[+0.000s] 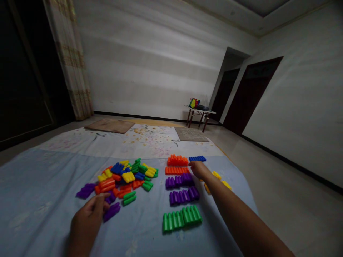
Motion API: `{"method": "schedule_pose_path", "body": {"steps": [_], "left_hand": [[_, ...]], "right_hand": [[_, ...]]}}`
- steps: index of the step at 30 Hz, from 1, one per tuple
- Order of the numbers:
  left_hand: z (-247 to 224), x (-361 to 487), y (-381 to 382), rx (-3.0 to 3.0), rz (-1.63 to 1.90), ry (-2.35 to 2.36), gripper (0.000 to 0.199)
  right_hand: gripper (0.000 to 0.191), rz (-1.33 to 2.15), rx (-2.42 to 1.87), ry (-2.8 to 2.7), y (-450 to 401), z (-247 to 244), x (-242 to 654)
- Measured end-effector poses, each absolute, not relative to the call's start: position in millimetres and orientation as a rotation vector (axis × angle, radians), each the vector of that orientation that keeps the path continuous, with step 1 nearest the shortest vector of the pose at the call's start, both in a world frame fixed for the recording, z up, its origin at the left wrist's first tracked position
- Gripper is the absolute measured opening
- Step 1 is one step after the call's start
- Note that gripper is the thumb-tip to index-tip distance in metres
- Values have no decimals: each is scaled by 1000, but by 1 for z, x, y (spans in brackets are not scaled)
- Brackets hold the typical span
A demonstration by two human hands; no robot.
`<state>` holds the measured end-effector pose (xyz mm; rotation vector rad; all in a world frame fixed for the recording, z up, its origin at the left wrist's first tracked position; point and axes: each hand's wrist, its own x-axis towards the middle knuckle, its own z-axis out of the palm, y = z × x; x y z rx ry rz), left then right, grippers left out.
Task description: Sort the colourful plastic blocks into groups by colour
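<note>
My left hand (89, 216) is at the near left edge of a mixed pile of finger-shaped plastic blocks (128, 175), its thumb and fingers closed on a purple block (111, 197). Another purple block (112, 212) lies just beside it. My right hand (197, 169) reaches to the right end of the orange block rows (177, 170), fingers pressed together. Whatever it may hold is hidden. Toward me from the orange rows lie two purple rows (184, 196) and a green row (182, 218). A short blue row (197, 158) sits beyond my right hand.
Yellow blocks (226, 185) lie partly hidden under my right forearm. Everything rests on a blue and white flowered sheet (144, 235). Two flat boards (109, 125) are at the far edge. A small folding table (201, 110) with a colourful bag (194, 103) stands by the wall.
</note>
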<state>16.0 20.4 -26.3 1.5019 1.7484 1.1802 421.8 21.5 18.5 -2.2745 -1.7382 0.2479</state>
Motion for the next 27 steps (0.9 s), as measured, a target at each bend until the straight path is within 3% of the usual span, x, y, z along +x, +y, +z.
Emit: {"method": "schedule_pose_path", "body": {"steps": [4,9,19,27], "left_hand": [[-25,19,19,1484,1220,1716,41],[-26,21,17,1511,1254,1687,43],[-26,22,15,1520,1235,1687,45],[-22,25,12,1526,1224,1754,45]], "right_hand": [[33,185,-1968,-1600,-9,27,405],[31,392,-1573,-1308,-57,13,380],[33,376,-1571,-1244,-76,-23,379],[30,320,-1575,-1322,-80,-23,380]]}}
